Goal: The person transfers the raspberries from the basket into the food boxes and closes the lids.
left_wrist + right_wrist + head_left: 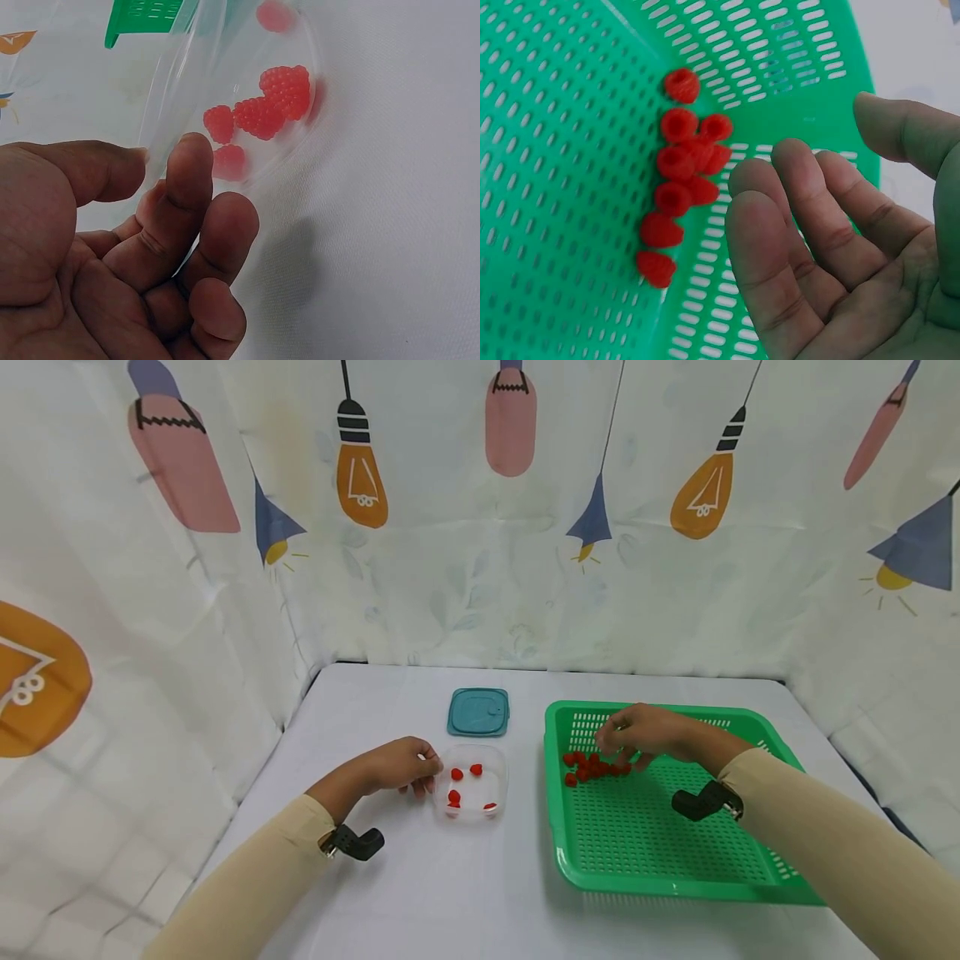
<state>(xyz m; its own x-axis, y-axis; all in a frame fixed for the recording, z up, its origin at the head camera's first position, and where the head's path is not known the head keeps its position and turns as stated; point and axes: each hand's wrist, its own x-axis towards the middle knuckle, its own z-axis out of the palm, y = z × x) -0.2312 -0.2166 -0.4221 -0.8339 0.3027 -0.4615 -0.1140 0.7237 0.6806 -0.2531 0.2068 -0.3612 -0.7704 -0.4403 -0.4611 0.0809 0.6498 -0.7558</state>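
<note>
A small clear plastic container [468,814] stands on the table with several red raspberries [259,116] inside. My left hand [405,764] is at its left side; thumb and index finger pinch the rim, the other fingers bent beneath. To the right is a green perforated basket [660,852], where more raspberries [676,161] lie clustered along one side wall. Above that cluster hovers my right hand [648,731], its fingers loosely extended and the thumb apart. Nothing is between those fingers in the right wrist view [840,232].
A teal square lid [478,712] lies flat behind the container. White cloth covers the table [360,893]. Curtains printed with lamps and bulbs [465,585] enclose the back and sides. The basket's raised rim [555,827] stands between the two hands.
</note>
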